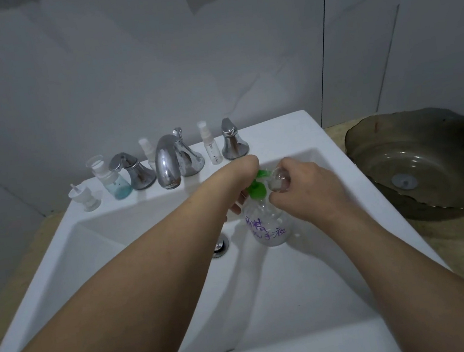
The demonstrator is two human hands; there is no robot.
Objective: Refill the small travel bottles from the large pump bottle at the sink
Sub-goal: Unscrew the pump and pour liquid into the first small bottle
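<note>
Pump bottle [269, 224] upright in sink [142, 216], right of drain [220, 244]. Left hand [244, 180] over green pump, fingers hidden. Right hand [305, 190] pinches small clear bottle [278, 180] beside it.

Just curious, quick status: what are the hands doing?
Left hand on green pump. Right hand grips small bottle at the nozzle. Pump bottle in sink. Nothing blocking.

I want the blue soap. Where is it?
The blue soap bottle stands on the sink's back ledge, left side, between a white pump top and the left tap handle.
</note>
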